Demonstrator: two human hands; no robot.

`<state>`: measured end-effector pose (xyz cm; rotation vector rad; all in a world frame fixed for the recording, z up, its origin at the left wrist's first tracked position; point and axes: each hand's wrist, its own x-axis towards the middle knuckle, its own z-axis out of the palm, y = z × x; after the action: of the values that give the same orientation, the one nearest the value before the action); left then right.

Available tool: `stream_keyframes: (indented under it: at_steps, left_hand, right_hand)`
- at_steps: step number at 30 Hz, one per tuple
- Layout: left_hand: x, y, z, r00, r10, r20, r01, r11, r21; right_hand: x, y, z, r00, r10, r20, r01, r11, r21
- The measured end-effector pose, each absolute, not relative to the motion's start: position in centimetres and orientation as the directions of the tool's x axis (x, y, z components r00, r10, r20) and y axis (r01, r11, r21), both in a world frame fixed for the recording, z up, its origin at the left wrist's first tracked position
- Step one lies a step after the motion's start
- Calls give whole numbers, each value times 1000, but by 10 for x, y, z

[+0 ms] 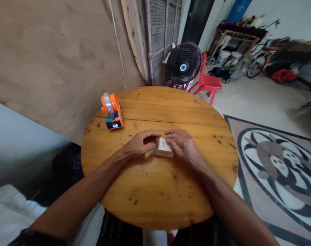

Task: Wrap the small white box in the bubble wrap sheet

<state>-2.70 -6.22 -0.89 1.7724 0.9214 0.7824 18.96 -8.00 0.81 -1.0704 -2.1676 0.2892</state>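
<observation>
A small tan cardboard box (163, 147) lies near the middle of the round wooden table (157, 191). My left hand (138, 145) curls around the box's left side, fingers bent over its far edge and thumb at its near corner. My right hand (184, 145) grips the box's right side, fingers laid over its top. Both hands rest on the tabletop with the box between them.
An orange and blue tape dispenser (112, 111) stands at the table's far left. Behind the table are a plywood wall, a dark floor fan (184, 65) and a red plastic chair (208, 83). A patterned floor lies to the right.
</observation>
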Motion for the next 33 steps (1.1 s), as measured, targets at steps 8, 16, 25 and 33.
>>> stream_keyframes:
  at_steps: [8,16,25,33]
  left_hand:
    - [-25,-62,-6,537,829,153,331,-374,866]
    - [-22,-64,-11,550,816,179,408,-449,795]
    - [-23,-65,-13,546,825,145,428,-424,798]
    - [-22,-64,-15,542,827,152,440,-433,787]
  right_hand:
    - [188,-78,5,-418,768,485,603,634,-484]
    - [189,-81,8,-424,739,524,588,665,-461]
    - [185,-82,6,-389,767,510,628,626,-463]
    - [187,-80,4,-387,734,559,575,665,-476]
